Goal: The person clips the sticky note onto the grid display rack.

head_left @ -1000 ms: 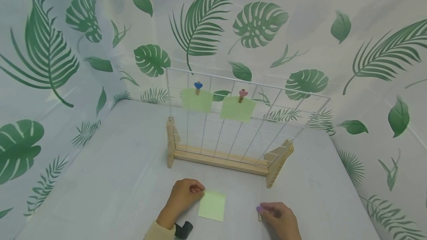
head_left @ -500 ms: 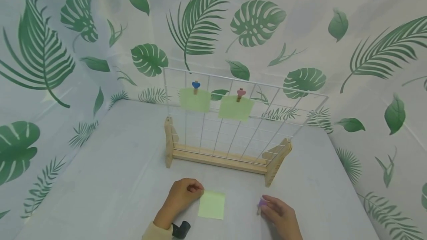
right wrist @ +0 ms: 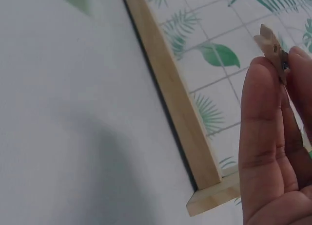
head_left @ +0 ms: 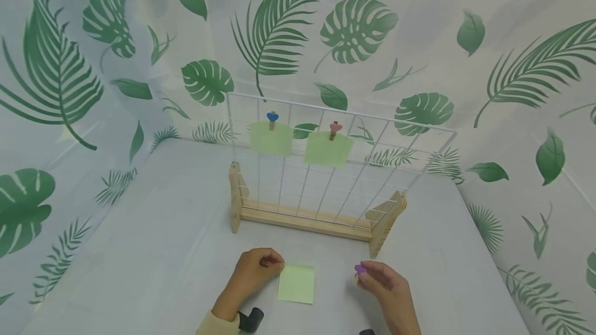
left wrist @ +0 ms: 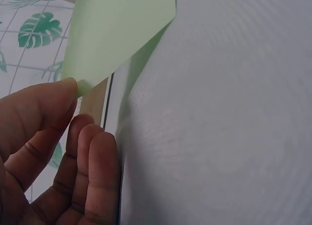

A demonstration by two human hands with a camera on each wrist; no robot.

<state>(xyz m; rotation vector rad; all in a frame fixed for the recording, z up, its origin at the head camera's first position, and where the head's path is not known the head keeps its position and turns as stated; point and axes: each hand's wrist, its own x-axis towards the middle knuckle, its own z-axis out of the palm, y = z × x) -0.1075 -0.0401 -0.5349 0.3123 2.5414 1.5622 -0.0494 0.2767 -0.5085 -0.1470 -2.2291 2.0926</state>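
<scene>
My left hand pinches the upper left corner of a pale green sticky note between thumb and finger. In the left wrist view that sticky note slants up from the pinching fingertips, close over the white table. To the right, my right hand pinches a small wooden clothespin with a purple top between thumb and fingertips. The clothespin's wooden end sticks up past the fingertips in the right wrist view, while its purple top is mostly hidden there.
Behind both hands stands a white wire grid in a wooden base. Two green notes, one on the left and one beside it, hang from it by a blue heart clothespin and a pink one. Leaf-print cloth surrounds the table.
My right hand has lifted the purple-topped clothespin off the table and brought it slightly forward and left. The left hand keeps its pinch on the sticky note. The head view has shifted a little.
</scene>
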